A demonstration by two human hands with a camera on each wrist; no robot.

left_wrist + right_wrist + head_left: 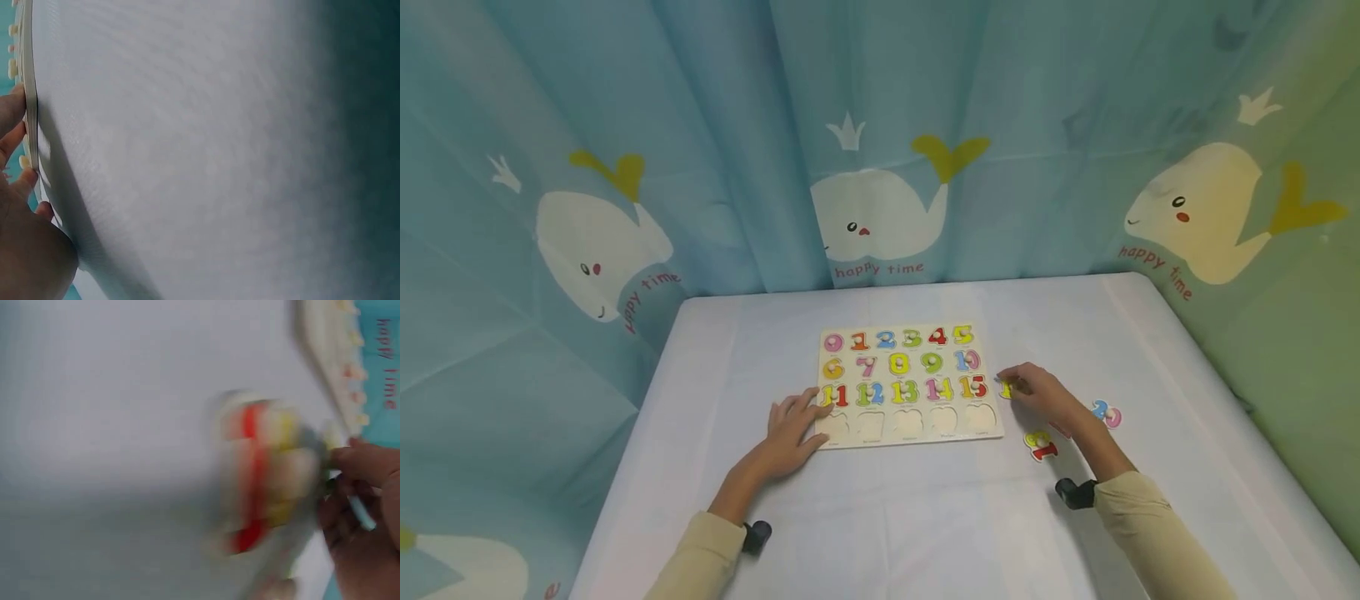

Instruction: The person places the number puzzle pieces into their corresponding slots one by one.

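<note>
A wooden number puzzle board point(880, 422) lies on the table, with colourful knobbed numerals in its upper three rows and bare cut-outs along the bottom row. My left hand point(790, 437) rests on its left edge, fingers spread. In the left wrist view, fingertips of the left hand point(31, 231) touch the board's side point(29, 94). Just off the board's right edge, my right hand point(1041, 393) pinches a number piece point(1006, 390) showing a yellow 1; the fingers cover the rest. The right wrist view is blurred, with the right hand point(362, 494) at its right side.
A yellow-and-red number piece point(1041, 446) lies below the right hand. Further right is a blue-and-pink piece point(1107, 414), and another red piece point(1062, 430) is partly hidden by the right forearm. A whale-print curtain point(737, 208) hangs behind the white table point(887, 517).
</note>
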